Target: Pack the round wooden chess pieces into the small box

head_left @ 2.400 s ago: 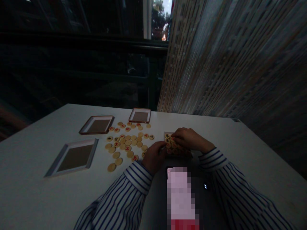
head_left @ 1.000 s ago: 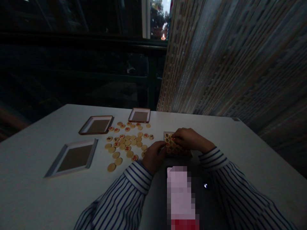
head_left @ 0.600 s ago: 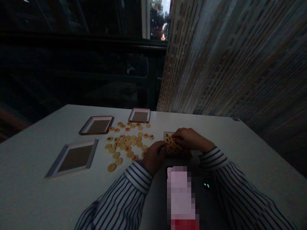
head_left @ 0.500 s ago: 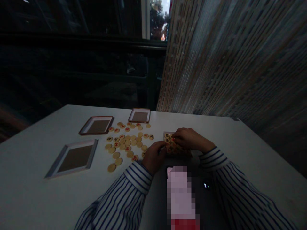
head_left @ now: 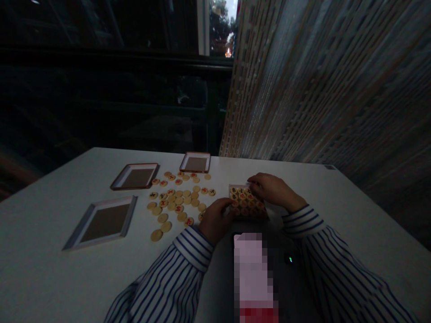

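Rows of round Chinese chess pieces, marked in red and black, fill a shallow box in front of me. My left hand grips the box's near left side, its fingers curled at the edge and over the pieces there. Above the far right corner is my right hand, fingers parted and partly covering the pieces beneath; nothing shows in it. Many loose Chinese chess pieces lie scattered left of the box, some face up with characters, others showing plain faces.
Three shallow trays or lids stand on the white table: a grey-rimmed one, a brown-rimmed one and a smaller one. A phone with a blurred-out screen lies nearest me. A string curtain hangs behind the table.
My right hand has lifted off the pieces and shifted slightly right and away from me, uncovering more of them. My left hand has stayed at the box's left side.
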Tool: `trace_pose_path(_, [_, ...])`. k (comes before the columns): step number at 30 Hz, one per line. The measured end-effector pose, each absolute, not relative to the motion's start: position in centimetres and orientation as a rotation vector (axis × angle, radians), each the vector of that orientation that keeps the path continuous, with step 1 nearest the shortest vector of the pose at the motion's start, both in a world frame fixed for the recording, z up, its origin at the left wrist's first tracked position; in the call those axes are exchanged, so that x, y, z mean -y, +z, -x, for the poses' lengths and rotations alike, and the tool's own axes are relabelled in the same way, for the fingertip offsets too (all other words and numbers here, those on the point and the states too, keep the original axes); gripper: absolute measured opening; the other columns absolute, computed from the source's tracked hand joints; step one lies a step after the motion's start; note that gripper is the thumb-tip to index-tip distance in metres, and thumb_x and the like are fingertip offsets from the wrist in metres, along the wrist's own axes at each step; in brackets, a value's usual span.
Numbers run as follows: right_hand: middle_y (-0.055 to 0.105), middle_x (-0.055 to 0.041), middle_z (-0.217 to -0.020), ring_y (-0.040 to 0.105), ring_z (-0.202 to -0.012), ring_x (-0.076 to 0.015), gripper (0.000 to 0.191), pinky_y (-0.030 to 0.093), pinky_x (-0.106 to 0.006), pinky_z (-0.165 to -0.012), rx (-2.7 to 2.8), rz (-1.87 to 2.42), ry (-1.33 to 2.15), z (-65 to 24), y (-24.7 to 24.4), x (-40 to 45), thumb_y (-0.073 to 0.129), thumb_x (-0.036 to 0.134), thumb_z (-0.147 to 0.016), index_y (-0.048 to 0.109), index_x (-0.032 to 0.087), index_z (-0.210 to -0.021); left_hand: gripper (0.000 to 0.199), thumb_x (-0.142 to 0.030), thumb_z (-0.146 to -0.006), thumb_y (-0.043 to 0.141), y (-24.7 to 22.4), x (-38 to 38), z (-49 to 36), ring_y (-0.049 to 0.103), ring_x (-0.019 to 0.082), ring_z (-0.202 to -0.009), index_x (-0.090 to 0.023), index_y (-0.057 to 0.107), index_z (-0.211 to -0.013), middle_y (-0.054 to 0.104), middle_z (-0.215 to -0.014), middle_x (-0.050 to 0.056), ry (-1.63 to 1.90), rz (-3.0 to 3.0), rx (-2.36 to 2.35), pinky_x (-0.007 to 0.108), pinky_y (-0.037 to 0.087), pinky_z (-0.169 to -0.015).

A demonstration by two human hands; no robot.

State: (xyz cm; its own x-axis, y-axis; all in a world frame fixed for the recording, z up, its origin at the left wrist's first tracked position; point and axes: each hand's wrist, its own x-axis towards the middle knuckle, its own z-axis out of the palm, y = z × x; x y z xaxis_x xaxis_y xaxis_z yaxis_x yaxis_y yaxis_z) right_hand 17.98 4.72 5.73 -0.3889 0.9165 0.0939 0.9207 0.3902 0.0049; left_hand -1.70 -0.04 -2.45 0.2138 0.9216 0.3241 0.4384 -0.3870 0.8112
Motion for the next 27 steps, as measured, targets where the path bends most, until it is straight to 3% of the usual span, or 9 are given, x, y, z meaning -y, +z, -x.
trace_pose_path(6, [0.058, -0.0092, -0.113, 0.056, -0.097, -0.0206, 0.036, 0.041, -0.029, -0.077, 2.536, 1.851, -0.086, -18.3, 5.1, -5.1, 0.036, 0.026, -0.083, 0.057, 0.018, -0.111, 0.035, -0.022, -0.070, 0.061, -2.4, 0.2, 1.6, 0.057, 0.019, -0.096, -0.016, 0.055, -0.104, 0.061, -0.103, 0.009, 1.099, -1.966, -1.223, 0.036, 0.048, -0.084])
trace_pose_path(14, [0.061, -0.0104, -0.107, 0.056, -0.096, -0.0199, 0.034, 0.039, -0.028, -0.077, 2.595, 1.893, -0.007, -19.0, 4.4, -5.4, 0.035, 0.023, -0.083, 0.060, 0.018, -0.105, 0.049, -0.012, -0.060, 0.066, -2.2, 0.4, 1.8, 0.054, 0.022, -0.102, -0.015, 0.051, -0.108, 0.058, -0.109, 0.012, 1.052, -2.035, -1.194, 0.040, 0.045, -0.088])
trace_pose_path(27, [0.065, -0.0113, -0.097, 0.059, -0.090, -0.0196, 0.032, 0.039, -0.026, -0.073, 2.660, 1.819, 0.030, -18.8, 4.5, -5.5, 0.036, 0.021, -0.082, 0.063, 0.016, -0.099, 0.043, -0.011, -0.065, 0.060, -2.1, 0.4, 1.8, 0.054, 0.021, -0.102, -0.016, 0.051, -0.107, 0.057, -0.108, 0.010, 1.021, -2.056, -1.197, 0.039, 0.044, -0.089])
